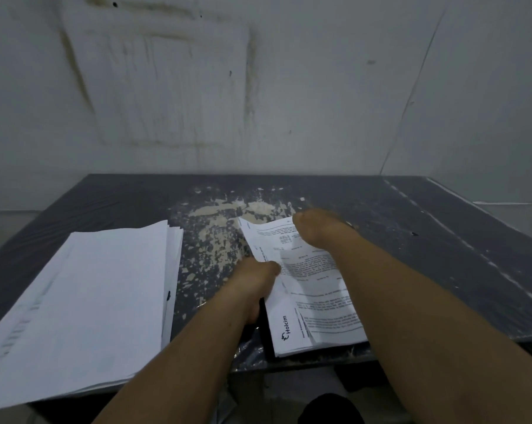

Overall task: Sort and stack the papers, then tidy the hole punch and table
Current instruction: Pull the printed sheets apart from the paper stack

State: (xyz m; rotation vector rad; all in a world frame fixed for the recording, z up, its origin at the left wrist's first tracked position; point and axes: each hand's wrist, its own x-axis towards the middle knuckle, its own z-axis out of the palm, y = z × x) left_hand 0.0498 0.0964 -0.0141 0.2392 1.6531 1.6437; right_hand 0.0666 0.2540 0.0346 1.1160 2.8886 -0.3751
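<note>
A small sheaf of printed papers [307,289] with a "Holcim" logo lies at the table's near edge, right of centre. My left hand [252,283] grips its left edge, thumb on top. My right hand [316,228] is closed over its far top edge. A dark object, only partly visible, sits under the sheaf's left side by my left hand; I cannot tell what it is. A thick stack of white papers [84,304] rests at the left, overhanging the near edge.
The dark table [442,240] has a worn, flaking pale patch [225,228] in the middle, between the two paper piles. A stained white wall stands right behind the table. Something dark sits on the floor below the near edge.
</note>
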